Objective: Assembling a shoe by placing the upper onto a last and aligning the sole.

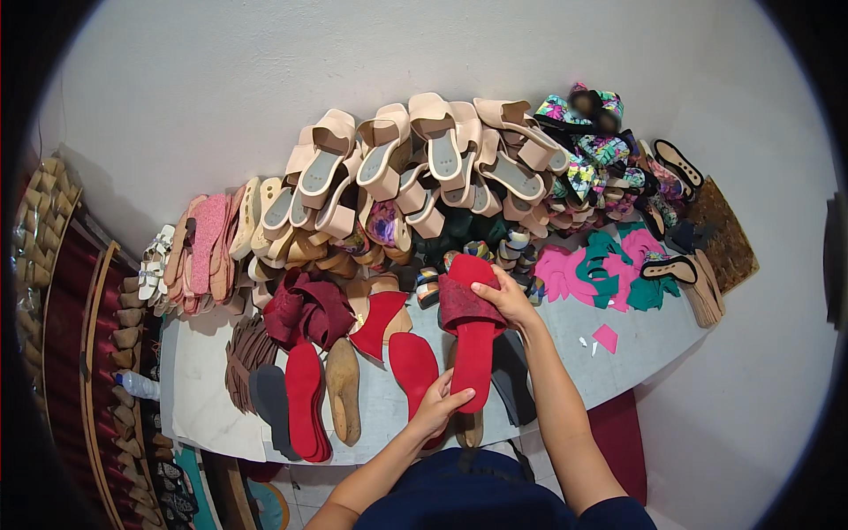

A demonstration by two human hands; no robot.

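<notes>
A red slipper (474, 353) with a wide, darker red patterned strap is held up over the table's front edge, toe pointing away from me. My left hand (435, 406) is closed on its heel end, thumb on top. My right hand (503, 302) grips the right side of the strap near the toe, thumb above. Just left of the slipper lies a red sole (413, 364), partly behind my left hand. A wooden shoe last (342, 393) rests further left. Dark grey soles (514, 380) lie to the right, partly hidden by my right forearm.
Stacked red soles (306, 402) and grey soles (268, 402) lie front left on the table (221, 433). Behind are dark red strap pieces (309, 309) and piled beige heeled sandals (433, 141). Pink and green scraps (609, 265) lie right. A shelf of lasts (128, 353) stands left.
</notes>
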